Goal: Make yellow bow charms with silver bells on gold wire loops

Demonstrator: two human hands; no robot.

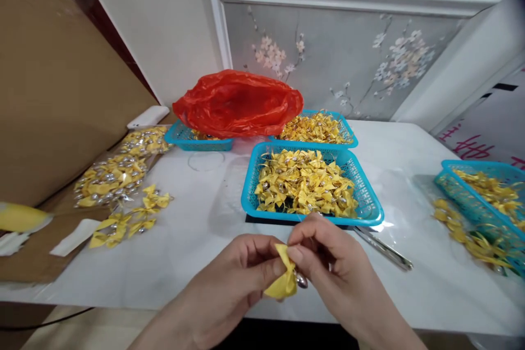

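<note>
Between my two hands, above the front of the white table, is a yellow ribbon bow [285,281] with a shiny silver bead [301,280] at its side. My left hand [246,273] pinches the bow's left part between thumb and fingers. With thumb and forefinger together, my right hand [324,262] grips the bow's upper right edge; its other fingers curl out of view behind. Just beyond the hands stands a blue basket [371,197] heaped with yellow bows and beads [305,183].
Tweezers [385,249] lie right of my right hand. Farther back are a red plastic bag [238,104] and another blue basket [348,134] of bows. Loose bows [110,229] and bagged bows [109,178] lie at left. A blue basket [463,202] stands at right.
</note>
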